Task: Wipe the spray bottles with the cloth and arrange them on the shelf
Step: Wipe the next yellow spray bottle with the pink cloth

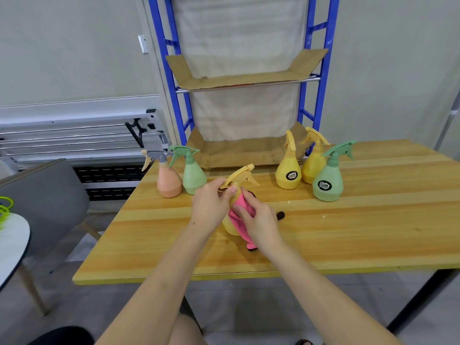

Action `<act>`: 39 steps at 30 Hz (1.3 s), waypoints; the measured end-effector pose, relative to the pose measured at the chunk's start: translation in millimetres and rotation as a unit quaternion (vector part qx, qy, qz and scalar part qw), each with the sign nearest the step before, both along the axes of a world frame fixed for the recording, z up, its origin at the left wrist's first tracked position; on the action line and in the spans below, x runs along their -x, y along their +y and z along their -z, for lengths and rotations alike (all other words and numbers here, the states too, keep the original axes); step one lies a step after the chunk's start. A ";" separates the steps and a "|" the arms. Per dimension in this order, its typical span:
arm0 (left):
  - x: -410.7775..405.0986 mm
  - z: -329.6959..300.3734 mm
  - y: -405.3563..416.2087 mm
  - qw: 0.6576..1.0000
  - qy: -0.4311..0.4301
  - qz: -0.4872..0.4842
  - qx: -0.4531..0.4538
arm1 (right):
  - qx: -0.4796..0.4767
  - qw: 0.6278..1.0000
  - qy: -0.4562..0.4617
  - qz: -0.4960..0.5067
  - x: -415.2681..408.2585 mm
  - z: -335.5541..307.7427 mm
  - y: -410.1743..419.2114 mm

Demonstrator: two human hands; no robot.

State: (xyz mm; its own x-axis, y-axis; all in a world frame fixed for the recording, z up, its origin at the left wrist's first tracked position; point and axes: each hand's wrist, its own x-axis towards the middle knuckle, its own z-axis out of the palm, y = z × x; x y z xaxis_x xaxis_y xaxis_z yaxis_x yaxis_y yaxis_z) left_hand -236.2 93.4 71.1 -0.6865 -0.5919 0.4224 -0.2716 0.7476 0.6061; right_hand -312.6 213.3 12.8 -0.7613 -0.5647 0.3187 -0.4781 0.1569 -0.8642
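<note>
Left hand (211,202) pinching the neck of the yellow plastic spray bottle (231,220) beneath its trigger, right hand (258,220) pressing the pink cloth (242,212) against the body just below — hard rubbing could twist it loose onto the wooden table (348,232).

We see a yellow wooden table (348,235). Left of the grip stand a peach spray bottle (169,181) and a green one (193,174); right, two yellow bottles (288,174) and a green bottle (328,181).

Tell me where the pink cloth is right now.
In the head view the pink cloth is at the table's middle, pressed by the right hand against the yellow bottle that the left hand holds.
</note>
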 end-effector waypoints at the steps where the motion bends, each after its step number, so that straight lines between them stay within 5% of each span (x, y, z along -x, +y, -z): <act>1: -0.3 -0.3 0.6 1.000 0.000 -0.001 0.001 | -0.011 1.000 0.005 -0.013 3.3 3.7 2.6; 12: -0.3 -1.0 3.5 1.000 -0.008 -0.001 0.009 | -0.116 0.992 0.038 -0.039 17.6 17.1 37.6; 26: 3.1 5.8 -2.0 1.000 0.000 0.023 0.008 | -0.010 0.997 0.082 -0.008 5.2 8.2 7.5; 39: 15.3 23.4 5.3 0.996 0.085 -0.009 -0.015 | -0.148 0.987 0.011 -0.066 21.5 15.5 32.7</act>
